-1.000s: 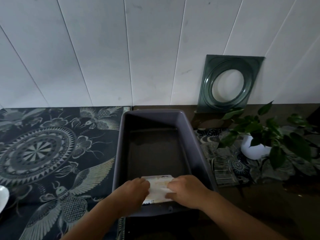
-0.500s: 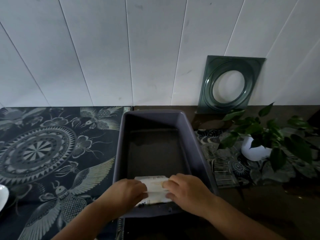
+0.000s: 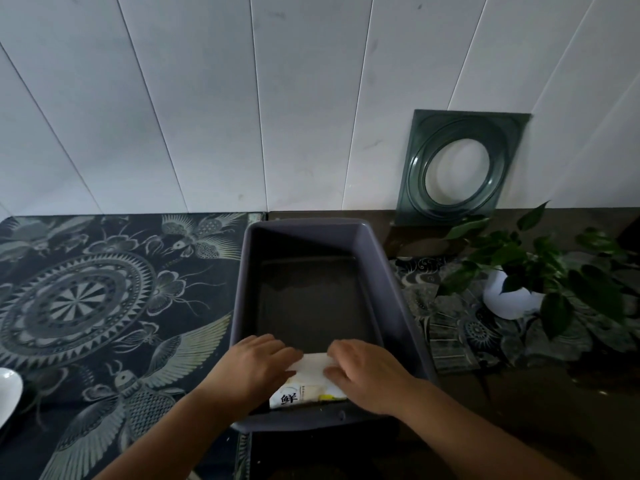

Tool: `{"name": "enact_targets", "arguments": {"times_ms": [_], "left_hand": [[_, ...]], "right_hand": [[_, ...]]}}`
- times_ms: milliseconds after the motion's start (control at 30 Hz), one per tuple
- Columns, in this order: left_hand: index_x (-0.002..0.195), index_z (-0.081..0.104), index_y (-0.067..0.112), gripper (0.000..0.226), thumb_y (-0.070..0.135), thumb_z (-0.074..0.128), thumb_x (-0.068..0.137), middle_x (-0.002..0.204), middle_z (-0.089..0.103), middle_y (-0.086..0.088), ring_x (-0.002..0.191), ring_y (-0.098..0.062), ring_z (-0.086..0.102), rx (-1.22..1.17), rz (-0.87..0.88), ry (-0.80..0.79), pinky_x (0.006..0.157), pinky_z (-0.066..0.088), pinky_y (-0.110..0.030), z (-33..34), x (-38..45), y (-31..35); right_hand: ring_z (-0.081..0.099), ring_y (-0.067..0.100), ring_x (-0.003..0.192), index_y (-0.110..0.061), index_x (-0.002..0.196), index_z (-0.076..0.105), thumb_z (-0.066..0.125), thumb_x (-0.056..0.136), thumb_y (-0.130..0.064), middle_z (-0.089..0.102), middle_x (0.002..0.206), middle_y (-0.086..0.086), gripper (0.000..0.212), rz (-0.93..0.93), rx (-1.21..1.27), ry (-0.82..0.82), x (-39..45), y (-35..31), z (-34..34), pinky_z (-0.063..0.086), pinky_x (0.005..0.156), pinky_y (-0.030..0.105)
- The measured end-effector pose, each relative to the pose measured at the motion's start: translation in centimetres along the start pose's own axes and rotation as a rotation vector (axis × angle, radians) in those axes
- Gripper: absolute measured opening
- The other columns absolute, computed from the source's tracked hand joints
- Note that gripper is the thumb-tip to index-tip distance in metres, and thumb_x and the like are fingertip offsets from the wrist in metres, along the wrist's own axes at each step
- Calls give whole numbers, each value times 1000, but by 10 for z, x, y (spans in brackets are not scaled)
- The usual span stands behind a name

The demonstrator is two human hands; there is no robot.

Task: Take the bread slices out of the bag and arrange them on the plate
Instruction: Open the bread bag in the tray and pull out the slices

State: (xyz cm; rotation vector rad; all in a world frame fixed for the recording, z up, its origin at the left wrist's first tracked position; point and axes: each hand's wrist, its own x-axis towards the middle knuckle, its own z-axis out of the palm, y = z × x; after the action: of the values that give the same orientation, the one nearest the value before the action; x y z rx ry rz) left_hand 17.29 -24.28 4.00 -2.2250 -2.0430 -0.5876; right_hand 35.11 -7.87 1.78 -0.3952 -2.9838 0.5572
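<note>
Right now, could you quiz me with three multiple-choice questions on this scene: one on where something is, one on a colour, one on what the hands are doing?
1. Where does the white printed bread bag lie?
A. in the purple-grey plastic tub, at its near end
B. on the patterned cloth
C. beside the potted plant

2. What colour is the square glass dish leaning on the wall?
A. red
B. dark green
C. yellow

3. What are the hands doing?
A. both hanging free
B. only one on the bag
C. left hand and right hand both on the bag

Answers: A, the tub walls surround it; B, its rim is green; C, fingers of each cover a bag end.
</note>
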Motion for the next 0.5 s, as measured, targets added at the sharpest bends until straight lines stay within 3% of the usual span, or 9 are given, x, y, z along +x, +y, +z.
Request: {"name": "enact_targets", "arguments": {"times_ms": [67, 233, 300, 367, 433, 500], "left_hand": [[102, 70, 16, 27, 21, 79, 77, 83, 71, 0, 74, -20, 65, -12, -17, -9, 61, 54, -31, 0, -1, 1], [98, 70, 14, 12, 20, 65, 89, 89, 70, -2, 83, -18, 63, -177, -124, -20, 70, 53, -35, 0, 2, 0], [90, 71, 15, 7, 17, 65, 90, 86, 67, 1, 80, -11, 60, -274, -174, -44, 69, 52, -30, -1, 4, -1], [85, 73, 21, 9, 17, 66, 90, 81, 65, 7, 75, -4, 61, -425, -320, -53, 66, 49, -18, -1, 4, -3], [84, 72, 31, 15, 19, 65, 90, 79, 69, 11, 75, -1, 63, -589, -502, -98, 65, 48, -12, 0, 4, -4], [89, 71, 34, 17, 18, 65, 90, 82, 72, 9, 76, 0, 65, -667, -570, -111, 66, 50, -13, 4, 4, -4]], "right_hand": [[56, 20, 97, -25, 108, 46, 44, 86, -56, 63, 107, 0, 37, -7, -32, -2, 1, 0, 0, 45, 76, 36], [60, 17, 90, -29, 102, 42, 53, 92, -43, 64, 101, -5, 20, 46, 61, 33, 4, -1, 0, 45, 69, 34], [55, 5, 80, -31, 92, 46, 52, 94, -39, 58, 87, -11, 10, 57, 176, 1, 4, 0, -4, 44, 67, 27], [52, 1, 72, -30, 80, 51, 54, 93, -34, 52, 76, -12, 14, 62, 324, 15, 6, 3, -9, 39, 63, 18], [53, 1, 67, -26, 74, 58, 58, 90, -35, 55, 72, -10, 18, 129, 459, 1, 9, 6, -14, 40, 61, 18], [50, 0, 61, -27, 71, 62, 61, 88, -36, 56, 65, -10, 19, 223, 584, -55, 11, 8, -15, 40, 58, 22]]}}
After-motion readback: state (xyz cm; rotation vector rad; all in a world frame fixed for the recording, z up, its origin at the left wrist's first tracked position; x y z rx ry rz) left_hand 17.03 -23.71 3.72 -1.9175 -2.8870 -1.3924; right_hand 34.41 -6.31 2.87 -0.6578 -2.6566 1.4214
